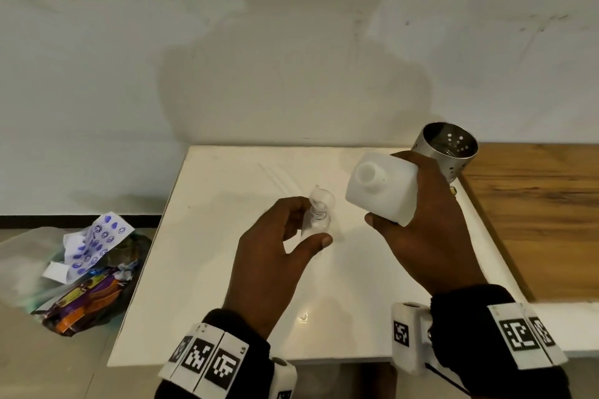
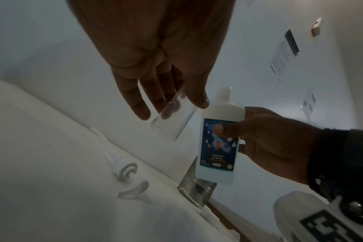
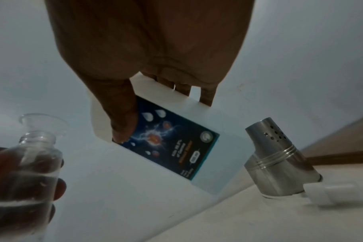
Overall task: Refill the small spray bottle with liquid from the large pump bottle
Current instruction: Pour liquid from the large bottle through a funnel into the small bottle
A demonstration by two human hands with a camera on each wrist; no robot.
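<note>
My left hand point(image 1: 306, 227) holds the small clear spray bottle point(image 1: 316, 225) upright just above the white table point(image 1: 227, 253), fingers and thumb around its body. A clear funnel point(image 1: 321, 199) sits in its neck, and some clear liquid shows inside the bottle point(image 3: 35, 172). My right hand point(image 1: 393, 194) grips the large white bottle point(image 1: 379, 194), which is tilted with its open neck toward the funnel and has no pump on it. Its blue label point(image 3: 168, 145) faces the wrist cameras. The white pump head point(image 2: 124, 170) with its tube lies on the table.
A perforated steel cup point(image 1: 449, 147) stands at the table's back right, close behind the large bottle. A wooden surface point(image 1: 534, 210) adjoins the table on the right. A bag of wrappers and paper point(image 1: 94, 269) lies on the floor to the left. A wall is behind.
</note>
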